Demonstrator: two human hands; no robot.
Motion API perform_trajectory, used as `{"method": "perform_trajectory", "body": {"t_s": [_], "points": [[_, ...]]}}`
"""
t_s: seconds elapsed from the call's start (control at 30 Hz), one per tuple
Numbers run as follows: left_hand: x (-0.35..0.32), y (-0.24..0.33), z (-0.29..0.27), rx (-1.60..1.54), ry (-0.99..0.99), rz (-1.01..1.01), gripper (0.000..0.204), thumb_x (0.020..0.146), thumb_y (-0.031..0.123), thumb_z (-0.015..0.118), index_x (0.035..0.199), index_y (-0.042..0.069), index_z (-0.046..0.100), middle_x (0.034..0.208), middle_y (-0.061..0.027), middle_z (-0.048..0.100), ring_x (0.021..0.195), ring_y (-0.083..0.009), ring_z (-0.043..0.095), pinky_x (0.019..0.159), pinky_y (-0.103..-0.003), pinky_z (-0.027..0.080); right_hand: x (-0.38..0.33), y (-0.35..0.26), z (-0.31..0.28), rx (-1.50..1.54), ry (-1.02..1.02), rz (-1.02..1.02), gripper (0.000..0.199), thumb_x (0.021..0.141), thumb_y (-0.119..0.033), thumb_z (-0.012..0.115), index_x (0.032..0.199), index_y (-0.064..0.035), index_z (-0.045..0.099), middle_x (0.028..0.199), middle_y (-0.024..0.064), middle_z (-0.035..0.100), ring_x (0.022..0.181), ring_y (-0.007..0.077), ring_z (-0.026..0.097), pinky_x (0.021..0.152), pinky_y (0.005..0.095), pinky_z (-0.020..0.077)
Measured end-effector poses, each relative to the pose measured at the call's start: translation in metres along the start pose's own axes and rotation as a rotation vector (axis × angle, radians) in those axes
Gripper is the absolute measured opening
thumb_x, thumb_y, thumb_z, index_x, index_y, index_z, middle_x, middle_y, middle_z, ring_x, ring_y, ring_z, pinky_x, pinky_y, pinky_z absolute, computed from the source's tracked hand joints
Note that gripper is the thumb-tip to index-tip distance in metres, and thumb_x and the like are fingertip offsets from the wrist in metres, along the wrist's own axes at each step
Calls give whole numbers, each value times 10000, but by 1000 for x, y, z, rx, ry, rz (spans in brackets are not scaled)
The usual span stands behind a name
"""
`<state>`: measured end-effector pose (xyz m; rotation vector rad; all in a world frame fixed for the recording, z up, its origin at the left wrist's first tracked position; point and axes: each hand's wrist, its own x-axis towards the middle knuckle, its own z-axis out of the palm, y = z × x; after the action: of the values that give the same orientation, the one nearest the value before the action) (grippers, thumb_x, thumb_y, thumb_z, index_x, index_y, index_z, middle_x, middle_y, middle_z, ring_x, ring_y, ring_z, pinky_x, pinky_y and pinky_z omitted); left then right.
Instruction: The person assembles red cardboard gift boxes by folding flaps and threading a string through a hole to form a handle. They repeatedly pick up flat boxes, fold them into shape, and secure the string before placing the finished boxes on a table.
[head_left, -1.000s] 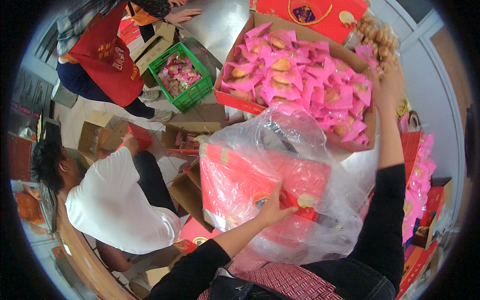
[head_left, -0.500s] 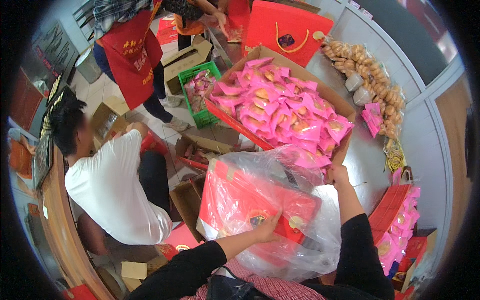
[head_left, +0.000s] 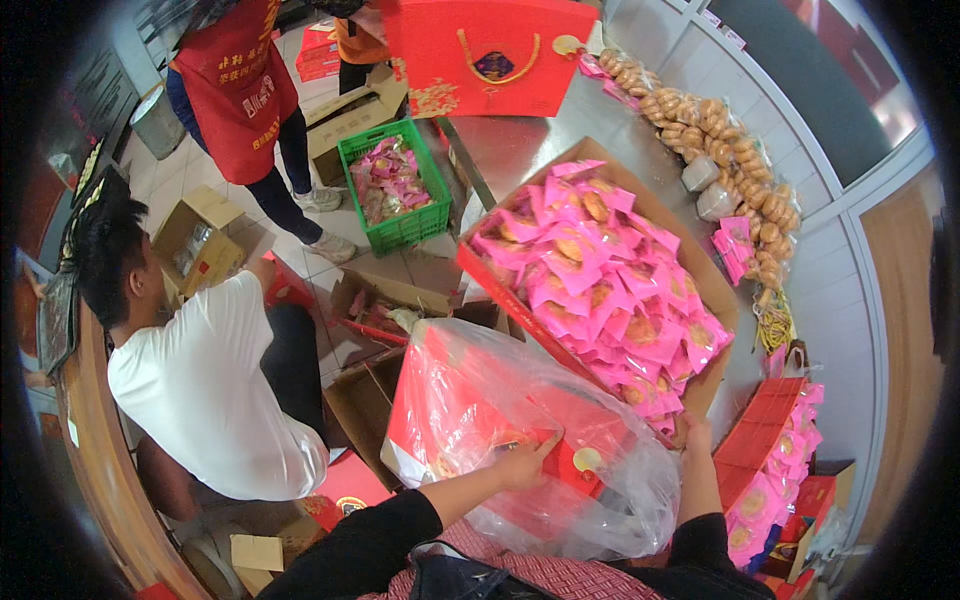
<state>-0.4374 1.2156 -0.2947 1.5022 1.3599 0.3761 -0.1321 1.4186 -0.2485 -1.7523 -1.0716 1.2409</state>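
My left hand (head_left: 525, 463) lies on a stack of flat red gift bags inside a clear plastic bag (head_left: 630, 490), fingers stretched out over the film. A red cardboard box (head_left: 540, 325) heaped with pastries in pink wrappers (head_left: 600, 270) stands tilted across the metal table. My right hand (head_left: 697, 438) is closed around the near right corner of that box, its fingertips partly hidden. The plastic bag's loose edge lies beside my right wrist.
A red gift bag (head_left: 490, 60) stands at the table's far end. Bagged round buns (head_left: 725, 130) line the wall. A green crate (head_left: 405, 225) and open cartons sit on the floor at left. A person in white (head_left: 215, 400) sits there; another in a red apron (head_left: 240, 90) stands.
The box of pastries has come nearer and to the right, with my right hand at its corner. My left hand has shifted slightly on the plastic. The far gift bag appears further left.
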Motion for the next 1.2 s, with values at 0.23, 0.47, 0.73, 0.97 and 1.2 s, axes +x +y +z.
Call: {"method": "perform_trajectory", "body": {"t_s": [0.23, 0.47, 0.73, 0.97, 1.2], "points": [[4, -11, 10, 25, 92, -10, 955, 695, 204, 637, 1402, 145, -4, 1045, -219, 477, 977, -371, 492, 802, -455, 431, 38, -56, 78, -178, -79, -9, 280, 766, -300, 591, 858, -36, 586, 685, 29, 530, 577, 141, 491, 483, 318, 377], [6, -17, 15, 5, 139, 65, 922, 699, 220, 631, 1403, 123, 44, 985, -219, 484, 933, -384, 489, 771, -446, 430, 160, -151, 247, -530, -84, -373, 283, 773, -130, 477, 973, 59, 546, 737, 228, 580, 584, 298, 597, 431, 403, 418], [-6, 1, -2, -100, 131, -41, 961, 643, 276, 696, 1394, 105, 120, 1102, -267, 409, 1042, -415, 412, 888, -487, 358, 82, -180, 350, -238, -877, -379, 578, 856, -343, 531, 1320, -83, 306, 1311, 117, 395, 1150, 229, 427, 946, 390, 354], [-7, -15, 34, 166, 103, 57, 756, 746, 169, 571, 1390, 225, 178, 1153, -231, 416, 1063, -392, 420, 891, -466, 347, -63, -72, 238, -1338, -1060, -878, 907, 631, -359, 730, 1315, 11, 264, 1301, 216, 365, 1111, 336, 461, 917, 377, 393], [-57, -21, 53, -185, 424, 120, 441, 716, 73, 598, 1137, 24, 476, 1135, -210, 469, 1091, -380, 409, 942, -427, 326, -69, -42, 242, -1541, -955, -710, 429, 538, -410, 749, 771, -59, 667, 794, 134, 650, 746, 273, 634, 656, 383, 512]]}}
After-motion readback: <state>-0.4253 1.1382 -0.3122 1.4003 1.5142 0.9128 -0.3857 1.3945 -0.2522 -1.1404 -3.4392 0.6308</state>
